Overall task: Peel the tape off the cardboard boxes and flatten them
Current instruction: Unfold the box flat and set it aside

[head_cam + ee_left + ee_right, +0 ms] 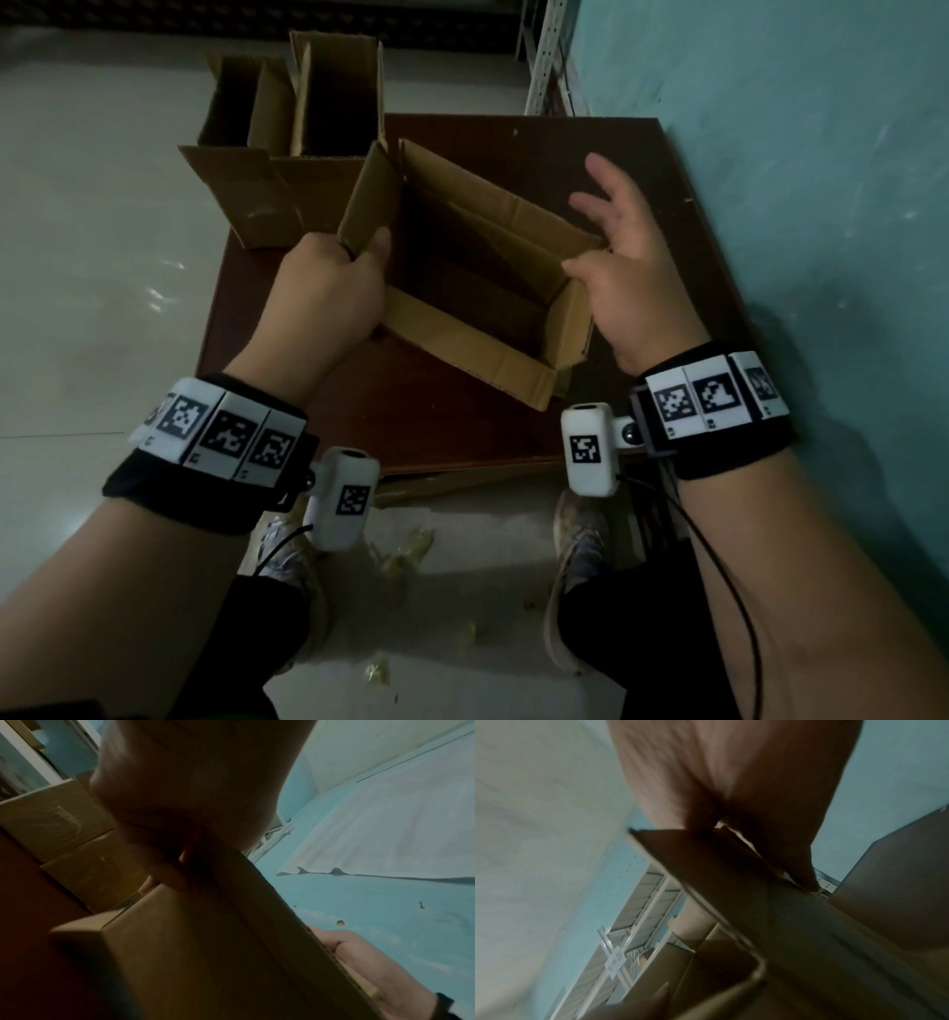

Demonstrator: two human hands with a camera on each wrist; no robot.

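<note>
Left hand (328, 293): curled round an upright flap (367, 203) of the open box (477, 288), thumb inside.
Right hand (629, 272): spread, fingers straight, palm laid against the box's right edge.
Open box: held skewed on the brown bench (642, 169).
Other boxes (287, 139): stood open at the bench's far left.

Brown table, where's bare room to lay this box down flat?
Bare wood shows on the brown table between the held box and the teal wall, and along the near edge below the box. The far left corner is crowded by two open boxes.
</note>
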